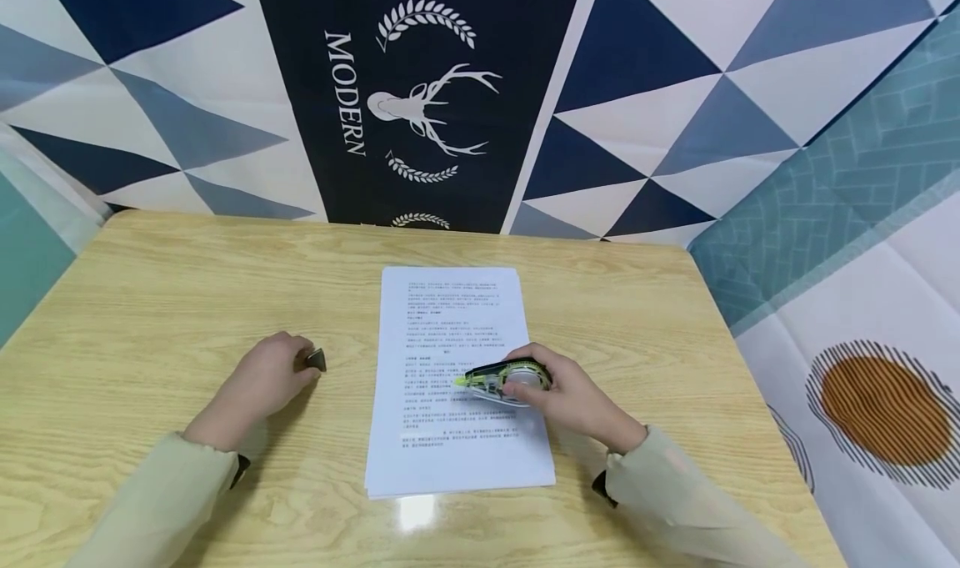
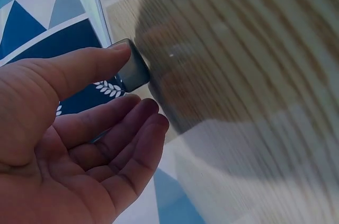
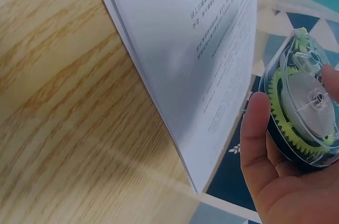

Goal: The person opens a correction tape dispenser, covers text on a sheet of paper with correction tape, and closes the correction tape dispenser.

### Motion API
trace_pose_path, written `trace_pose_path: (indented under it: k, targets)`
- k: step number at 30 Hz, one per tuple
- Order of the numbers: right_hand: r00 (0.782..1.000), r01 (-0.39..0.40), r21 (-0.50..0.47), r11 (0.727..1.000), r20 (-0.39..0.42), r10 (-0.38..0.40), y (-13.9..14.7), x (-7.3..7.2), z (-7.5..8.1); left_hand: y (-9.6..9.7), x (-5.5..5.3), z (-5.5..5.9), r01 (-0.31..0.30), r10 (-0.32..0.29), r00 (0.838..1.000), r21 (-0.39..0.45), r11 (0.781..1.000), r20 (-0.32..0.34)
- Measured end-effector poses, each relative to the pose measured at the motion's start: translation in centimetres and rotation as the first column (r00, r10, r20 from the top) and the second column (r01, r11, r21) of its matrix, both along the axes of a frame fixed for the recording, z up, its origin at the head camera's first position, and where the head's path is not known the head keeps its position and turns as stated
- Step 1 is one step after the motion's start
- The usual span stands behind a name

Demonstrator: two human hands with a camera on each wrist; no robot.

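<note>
In my right hand [image 1: 572,394] I grip a correction tape dispenser [image 1: 498,382] with a clear body, a dark edge and a green tip. It is held over the printed sheets [image 1: 457,468], its tip pointing left. The right wrist view shows its green toothed wheel [image 3: 288,128] and white reel. My left hand [image 1: 264,380] is at the table left of the paper, pinching a small dark cap-like piece [image 2: 134,73] by thumb and forefinger. That piece stands at the tabletop; the other left fingers are loosely curled.
The sheets lie in a slightly uneven stack on the wood-grain table [image 1: 187,284]. Behind the table hangs a patterned cloth [image 1: 420,17] with a deer head and triangles. Another patterned cloth [image 1: 862,301] borders the right side.
</note>
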State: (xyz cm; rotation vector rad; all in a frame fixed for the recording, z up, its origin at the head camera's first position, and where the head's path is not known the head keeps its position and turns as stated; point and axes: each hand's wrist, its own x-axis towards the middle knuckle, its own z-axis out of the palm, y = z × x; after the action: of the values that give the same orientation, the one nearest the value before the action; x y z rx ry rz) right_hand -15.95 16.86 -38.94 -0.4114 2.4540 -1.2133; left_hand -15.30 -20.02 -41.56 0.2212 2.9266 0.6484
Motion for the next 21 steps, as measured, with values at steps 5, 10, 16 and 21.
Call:
trace_pose_path:
  k: [5, 10, 16, 21]
  targets:
    - [1.0, 0.005, -0.003, 1.0, -0.02, -0.005, 0.1, -0.1, -0.1, 0.1, -0.1, -0.2, -0.005, 0.005, 1.0, -0.003, 1.0, 0.018]
    - [0.999, 0.003, 0.006, 1.0, -0.039, -0.002, 0.1, -0.1, -0.2, 0.4, 0.0, 0.0, -0.016, 0.015, 0.999, 0.014, 1.0, 0.03]
    - [0.999, 0.013, 0.001, 1.0, -0.042, -0.013, -0.1, -0.2, 0.1, 1.0, 0.3, 0.8, -0.005, 0.007, 0.999, 0.054, 0.999, -0.037]
    - [0.999, 0.021, -0.001, 1.0, -0.039, -0.021, -0.2, -0.2, 0.2, 1.7, 0.7, 1.5, 0.022, -0.015, 0.994, 0.061, 0.998, -0.112]
